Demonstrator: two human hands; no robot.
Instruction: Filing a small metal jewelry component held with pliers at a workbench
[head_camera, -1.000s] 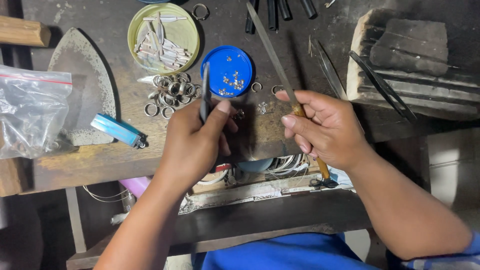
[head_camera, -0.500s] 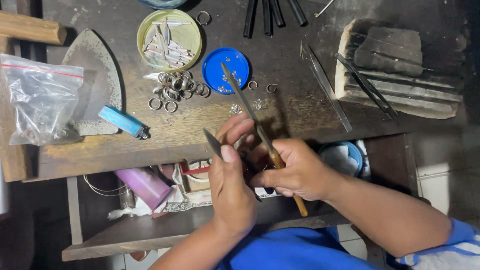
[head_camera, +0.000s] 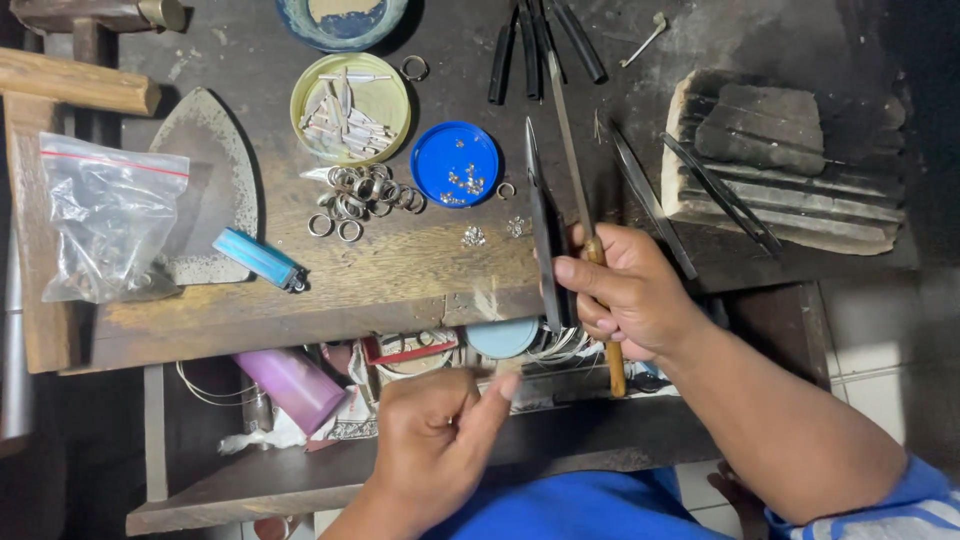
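Both hands work at the lower middle of the frame, over the front edge of the dark, worn wooden workbench (head_camera: 400, 270). Right hand (head_camera: 625, 290) is closed around two tools at once: a long metal file with a wooden handle (head_camera: 585, 215), its blade running up toward the top of the frame, and dark flat-bladed metal tweezers (head_camera: 545, 230) held just left of it. Left hand (head_camera: 435, 440) sits lower, above the open drawer (head_camera: 300, 470), fingers loosely curled with thumb meeting forefinger; whether it pinches anything is too small to tell.

At upper right lies a grooved grey block (head_camera: 790, 160). At the left edge rests a clear plastic bag (head_camera: 105, 215), beside a grey pointed slab (head_camera: 205, 180). Near the top centre stands a round yellow-green tin of metal strips (head_camera: 350, 108), with a round blue lid holding tiny bits (head_camera: 455, 163) to its right. Below the tin is a cluster of small silver rings (head_camera: 365, 192), and lower left a light blue lighter (head_camera: 258, 258).
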